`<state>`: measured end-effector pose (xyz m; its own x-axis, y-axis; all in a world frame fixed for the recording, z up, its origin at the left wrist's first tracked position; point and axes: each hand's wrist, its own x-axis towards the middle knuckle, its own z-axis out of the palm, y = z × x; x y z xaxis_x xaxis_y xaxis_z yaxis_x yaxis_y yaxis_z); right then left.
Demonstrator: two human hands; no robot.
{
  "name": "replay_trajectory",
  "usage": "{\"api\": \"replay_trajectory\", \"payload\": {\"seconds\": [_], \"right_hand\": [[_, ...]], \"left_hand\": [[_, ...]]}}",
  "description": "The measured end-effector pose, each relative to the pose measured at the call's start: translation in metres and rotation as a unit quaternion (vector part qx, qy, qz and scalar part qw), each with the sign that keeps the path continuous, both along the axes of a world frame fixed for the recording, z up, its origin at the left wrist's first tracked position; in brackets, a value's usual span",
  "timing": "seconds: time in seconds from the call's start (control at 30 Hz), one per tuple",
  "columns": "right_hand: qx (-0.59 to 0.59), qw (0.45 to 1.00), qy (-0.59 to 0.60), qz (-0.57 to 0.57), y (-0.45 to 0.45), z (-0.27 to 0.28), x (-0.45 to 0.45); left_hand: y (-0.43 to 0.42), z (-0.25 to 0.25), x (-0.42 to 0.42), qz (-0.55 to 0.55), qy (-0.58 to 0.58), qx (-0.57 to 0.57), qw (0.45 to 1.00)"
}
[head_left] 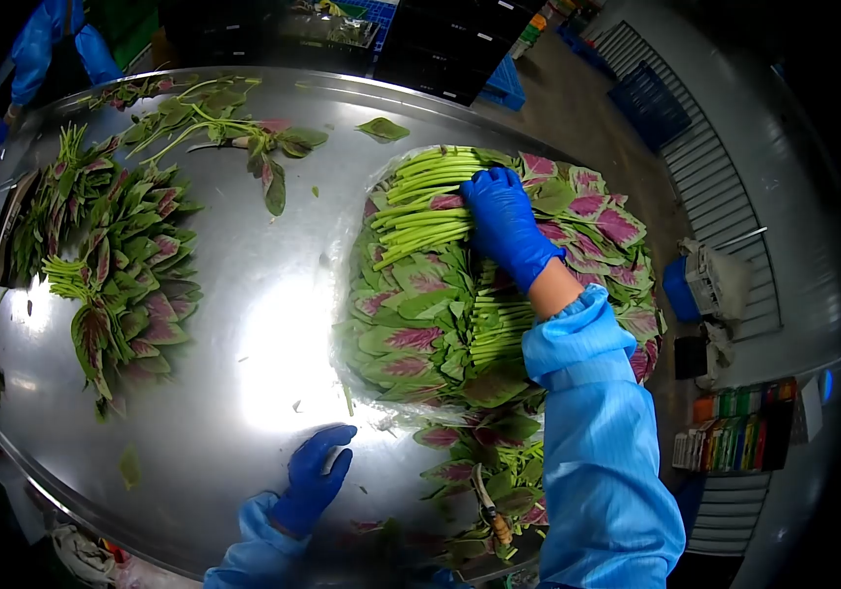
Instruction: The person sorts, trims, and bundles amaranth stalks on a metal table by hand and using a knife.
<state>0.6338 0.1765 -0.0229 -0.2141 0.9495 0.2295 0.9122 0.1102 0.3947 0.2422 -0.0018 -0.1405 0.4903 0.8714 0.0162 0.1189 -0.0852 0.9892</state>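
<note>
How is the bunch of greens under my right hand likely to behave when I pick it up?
The bunch of greens under your right hand should be fairly light for its size, being slender stems and leaves. The stems may feel somewhat stiff, as they lie straight and packed together, while the broad, thin leaves will probably flop.

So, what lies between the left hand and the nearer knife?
In the head view, bare table with small scraps, then leaves, between left hand and knife.

Single head-worn view — faces forward and down, wide, near above metal table (268, 250).
</note>
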Motion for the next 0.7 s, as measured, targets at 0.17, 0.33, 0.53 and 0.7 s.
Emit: {"api": "replay_trajectory", "payload": {"seconds": [0.17, 0.33, 0.53, 0.7], "right_hand": [[-0.027, 0.995, 0.086, 0.033, -0.006, 0.002, 0.006], [-0.104, 0.99, 0.098, 0.011, -0.009, 0.021, 0.004], [-0.142, 0.981, 0.109, 0.072, -0.029, 0.044, 0.007], [-0.108, 0.978, 0.102, 0.144, -0.045, 0.034, 0.009]], "left_hand": [[-0.002, -0.002, 0.008, -0.002, -0.01, -0.023, 1.0], [-0.002, 0.002, 0.008, -0.031, 0.003, -0.011, 0.999], [0.0, 0.001, 0.008, -0.019, 0.017, -0.014, 1.0], [0.003, 0.013, 0.022, -0.028, 0.006, -0.001, 1.0]]}}
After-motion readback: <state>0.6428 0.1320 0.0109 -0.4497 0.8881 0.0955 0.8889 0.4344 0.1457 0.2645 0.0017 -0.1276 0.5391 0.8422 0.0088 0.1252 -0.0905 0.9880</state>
